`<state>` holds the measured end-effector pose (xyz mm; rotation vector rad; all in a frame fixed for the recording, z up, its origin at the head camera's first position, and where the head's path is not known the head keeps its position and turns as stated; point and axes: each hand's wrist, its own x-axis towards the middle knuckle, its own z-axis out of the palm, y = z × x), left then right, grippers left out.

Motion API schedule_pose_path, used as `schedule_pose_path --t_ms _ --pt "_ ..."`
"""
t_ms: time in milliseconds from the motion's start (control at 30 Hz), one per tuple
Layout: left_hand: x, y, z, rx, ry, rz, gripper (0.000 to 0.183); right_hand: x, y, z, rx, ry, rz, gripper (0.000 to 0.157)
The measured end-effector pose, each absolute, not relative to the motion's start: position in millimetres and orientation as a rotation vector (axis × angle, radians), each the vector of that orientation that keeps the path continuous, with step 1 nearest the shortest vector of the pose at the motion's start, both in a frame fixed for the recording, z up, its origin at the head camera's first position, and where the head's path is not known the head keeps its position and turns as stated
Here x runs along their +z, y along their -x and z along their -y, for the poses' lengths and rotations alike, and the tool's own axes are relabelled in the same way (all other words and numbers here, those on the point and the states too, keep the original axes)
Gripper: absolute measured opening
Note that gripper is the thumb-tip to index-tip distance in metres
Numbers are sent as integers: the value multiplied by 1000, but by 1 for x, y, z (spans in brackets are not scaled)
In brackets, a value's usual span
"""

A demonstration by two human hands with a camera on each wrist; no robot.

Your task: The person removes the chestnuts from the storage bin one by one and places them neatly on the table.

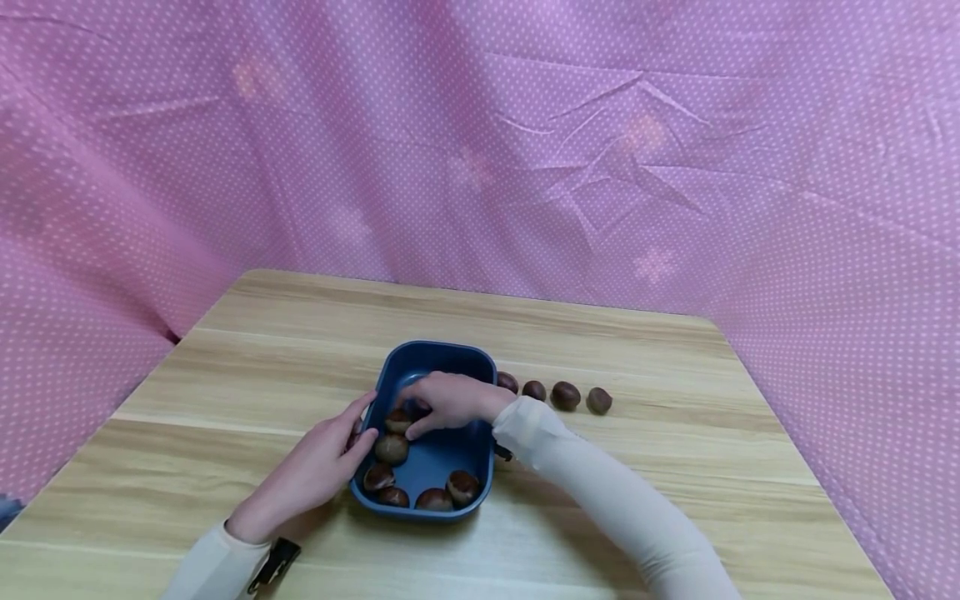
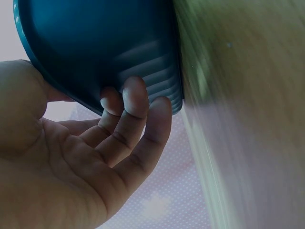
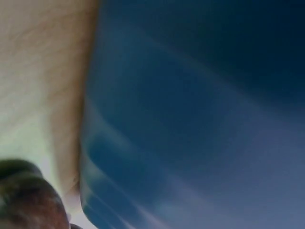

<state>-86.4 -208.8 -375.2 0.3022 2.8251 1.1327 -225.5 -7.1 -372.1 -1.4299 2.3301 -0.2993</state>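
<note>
A deep blue rectangular container point(image 1: 446, 508) stands on the wooden table. My left hand point(image 1: 318, 462) holds its left wall, thumb at the rim; in the left wrist view the fingers point(image 2: 136, 98) curl against the ribbed outer side. My right hand point(image 1: 450, 400) reaches over the right wall into the container. Its thumb and forefinger are around a brown chestnut point(image 1: 398, 421) by the left inner wall. Just nearer lies another chestnut point(image 1: 392, 450), and several more, such as one chestnut point(image 1: 462, 487), lie along the left and near walls. Only the container's outer wall point(image 3: 157, 119) fills the right wrist view.
Right of the container, several chestnuts point(image 1: 566, 396) lie in a row on the table point(image 1: 675, 467). A large chestnut point(image 3: 33, 200) shows low in the right wrist view. Pink dotted cloth point(image 1: 480, 167) hangs behind and beside the table.
</note>
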Motion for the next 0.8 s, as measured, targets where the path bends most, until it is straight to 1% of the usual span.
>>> schedule_pose_path --t_ms 233,400,800 --pt "-375 86 209 1131 -306 -2832 56 -364 224 1 -340 1408 -2376 45" --pt "-375 88 210 1126 -288 -2826 56 -359 222 -7 -380 1401 -2403 47" --pt "-375 90 210 1130 -287 -2826 56 -346 218 -41 -513 1437 -2484 48"
